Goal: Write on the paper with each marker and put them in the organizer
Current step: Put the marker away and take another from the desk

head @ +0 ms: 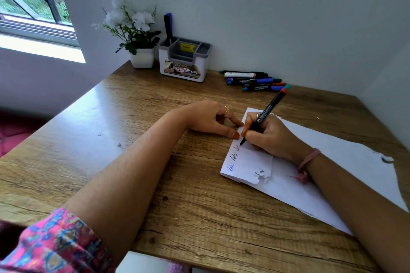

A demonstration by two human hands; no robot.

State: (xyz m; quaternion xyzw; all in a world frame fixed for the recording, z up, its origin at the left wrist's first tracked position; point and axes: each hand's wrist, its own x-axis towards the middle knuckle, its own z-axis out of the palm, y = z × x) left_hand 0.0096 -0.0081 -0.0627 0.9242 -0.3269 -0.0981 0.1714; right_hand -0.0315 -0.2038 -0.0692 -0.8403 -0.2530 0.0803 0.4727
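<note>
White paper (332, 162) near the worktop's (133, 162) right edge: my right grip (269, 134) clasps the marker (264, 116); left grip (213, 119), relaxed, steadies it. Lifting could let it slide, smearing ink.

Both forearms reach forward; the left hand (213, 118) rests with fingers loosely bent, the right hand (269, 134) grips a marker (266, 113).

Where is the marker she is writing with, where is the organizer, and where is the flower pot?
marker (264, 116), head view, on the middle of its black barrel.
organizer (165, 60), head view, on its white front wall, left side.
flower pot (142, 58), head view, on the front of the white pot.
</note>
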